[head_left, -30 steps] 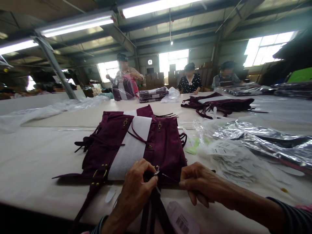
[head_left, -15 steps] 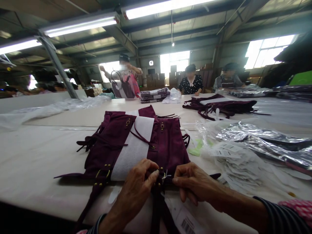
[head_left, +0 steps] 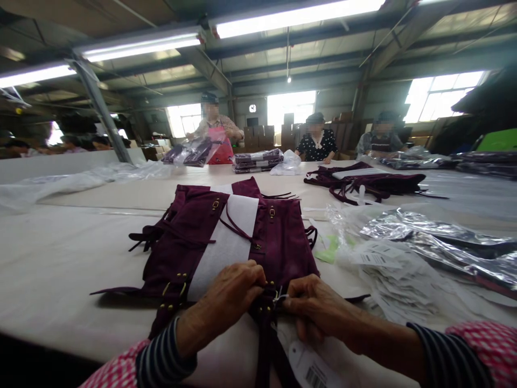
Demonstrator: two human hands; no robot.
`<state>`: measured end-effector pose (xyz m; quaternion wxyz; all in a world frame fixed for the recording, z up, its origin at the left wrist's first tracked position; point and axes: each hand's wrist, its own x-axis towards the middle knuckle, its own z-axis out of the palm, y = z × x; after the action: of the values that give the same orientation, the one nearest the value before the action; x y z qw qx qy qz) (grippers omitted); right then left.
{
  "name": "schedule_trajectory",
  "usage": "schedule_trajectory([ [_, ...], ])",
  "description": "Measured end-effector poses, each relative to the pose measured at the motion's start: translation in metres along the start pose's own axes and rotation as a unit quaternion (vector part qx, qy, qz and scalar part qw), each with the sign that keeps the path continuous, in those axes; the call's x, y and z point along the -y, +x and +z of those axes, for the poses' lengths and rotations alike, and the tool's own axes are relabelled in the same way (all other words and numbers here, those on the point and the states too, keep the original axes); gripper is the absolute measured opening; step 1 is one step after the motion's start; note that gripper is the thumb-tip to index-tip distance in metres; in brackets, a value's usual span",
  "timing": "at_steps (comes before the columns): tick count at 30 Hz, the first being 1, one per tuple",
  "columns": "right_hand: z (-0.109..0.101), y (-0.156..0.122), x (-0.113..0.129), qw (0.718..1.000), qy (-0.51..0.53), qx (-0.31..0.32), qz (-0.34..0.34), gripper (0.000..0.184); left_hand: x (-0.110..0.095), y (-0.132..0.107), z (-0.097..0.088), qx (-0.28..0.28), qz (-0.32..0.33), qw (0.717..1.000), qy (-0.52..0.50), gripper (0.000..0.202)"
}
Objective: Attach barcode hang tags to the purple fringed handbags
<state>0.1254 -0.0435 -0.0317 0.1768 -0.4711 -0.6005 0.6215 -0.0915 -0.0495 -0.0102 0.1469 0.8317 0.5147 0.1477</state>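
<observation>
Plastic sheet [head_left: 81, 177] lies crumpled on the table [head_left: 48, 285], at ten o'clock from the plum bag [head_left: 269, 253]. At eight, a strap end [head_left: 117, 291] juts from the bag's lower left corner, and at nine a bunch of cords [head_left: 149, 237] trails off its side. The bag itself lies on the table directly in front of the person, a white band [head_left: 238, 221] across its front. Beyond it, near twelve, a person in a pink apron [head_left: 220, 151] holds a bag in clear plastic [head_left: 194, 151], beside a wrapped stack [head_left: 258, 160].

The left hand [head_left: 230, 288] is at six o'clock on the bag, its fingers curled in at the lower edge; their tips are partly hidden, so whether they grip cannot be told. Just right of them, the right hand [head_left: 317, 302], at four, has thumb and forefinger pinched on a white string [head_left: 279, 298] beside the buckle [head_left: 276, 291]. Below that hand, at five, is a tag [head_left: 309, 366] with a barcode.

Farther right, green paper [head_left: 329, 250] lies at three, then a heap of labels [head_left: 404, 280]. A second plum bag [head_left: 371, 180] lies at two, with silvery plastic [head_left: 440, 231] rightmost at three.
</observation>
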Motion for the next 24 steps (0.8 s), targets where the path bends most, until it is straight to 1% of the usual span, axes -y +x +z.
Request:
schedule_trajectory([
  [3, 0.0, 0.0, 0.002, 1.0, 0.006, 0.0, 0.006, 0.021, -0.001, 0.001, 0.001, 0.006, 0.009, 0.999, 0.042, 0.011],
  [6, 0.0, -0.001, 0.005, 1.0, 0.012, -0.004, 0.007, 0.023, -0.002, 0.0, 0.0, 0.011, 0.016, 0.998, 0.06, 0.014],
  [8, -0.001, -0.003, 0.006, 1.0, 0.014, -0.005, 0.007, 0.019, -0.001, -0.002, -0.002, 0.01, 0.028, 0.998, 0.055, 0.012],
  [11, -0.003, -0.008, 0.007, 1.0, 0.026, -0.001, 0.001, 0.007, 0.003, -0.004, -0.007, -0.008, 0.014, 1.0, -0.009, 0.009],
  [14, -0.009, -0.013, 0.011, 0.999, 0.016, -0.003, -0.04, 0.014, 0.005, -0.002, -0.014, -0.017, -0.03, 0.99, -0.137, 0.016],
  [16, -0.016, -0.013, 0.016, 0.996, -0.016, -0.013, -0.083, 0.018, 0.0, 0.003, -0.017, -0.003, -0.055, 0.967, -0.25, 0.019],
  [19, -0.028, -0.007, 0.026, 0.988, -0.054, -0.019, -0.145, 0.02, -0.014, 0.013, -0.015, 0.026, -0.076, 0.908, -0.412, 0.025],
  [21, -0.036, -0.005, 0.033, 0.987, -0.041, -0.003, -0.153, 0.015, -0.022, 0.019, -0.01, 0.03, -0.071, 0.867, -0.492, 0.028],
  [24, -0.047, -0.007, 0.037, 0.991, 0.0, 0.053, -0.127, 0.014, -0.027, 0.026, -0.001, 0.0, -0.084, 0.823, -0.562, 0.028],
])
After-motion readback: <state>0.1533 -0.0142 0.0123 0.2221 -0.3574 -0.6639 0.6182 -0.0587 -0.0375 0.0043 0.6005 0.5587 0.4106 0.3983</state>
